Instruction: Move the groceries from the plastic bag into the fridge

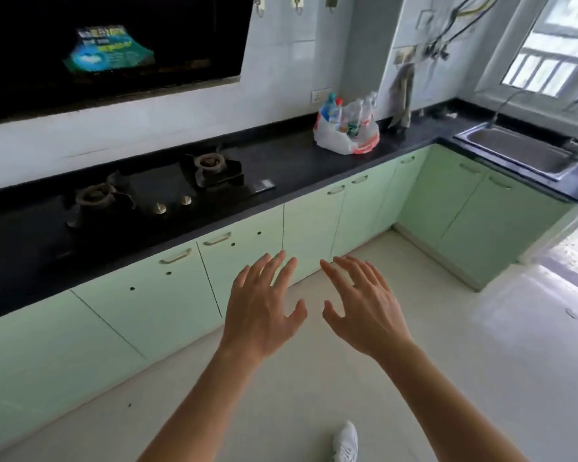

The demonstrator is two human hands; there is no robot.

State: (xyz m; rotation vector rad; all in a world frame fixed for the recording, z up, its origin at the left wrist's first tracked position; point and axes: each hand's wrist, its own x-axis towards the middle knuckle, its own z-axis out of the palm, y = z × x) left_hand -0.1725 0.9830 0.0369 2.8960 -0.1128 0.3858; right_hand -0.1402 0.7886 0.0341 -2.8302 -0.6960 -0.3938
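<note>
Held left hand (262,315) and right hand (367,311) out side by side, palms down, fingers spread and straight, gripping nothing. Saw the plastic bag (344,141) well beyond both hands, far ahead of the right hand, on the black counter (291,161), with bottles (356,115) standing inside. Noted a gas stove (154,191) ahead and left of the left hand.

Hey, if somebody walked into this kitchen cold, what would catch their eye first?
Two open hands, the left hand and the right hand, reach forward over the pale floor, holding nothing. Beyond them, a white plastic bag with bottles sticking out sits on the black countertop near the corner. A gas stove lies to its left, a steel sink to its right under the window.
</note>
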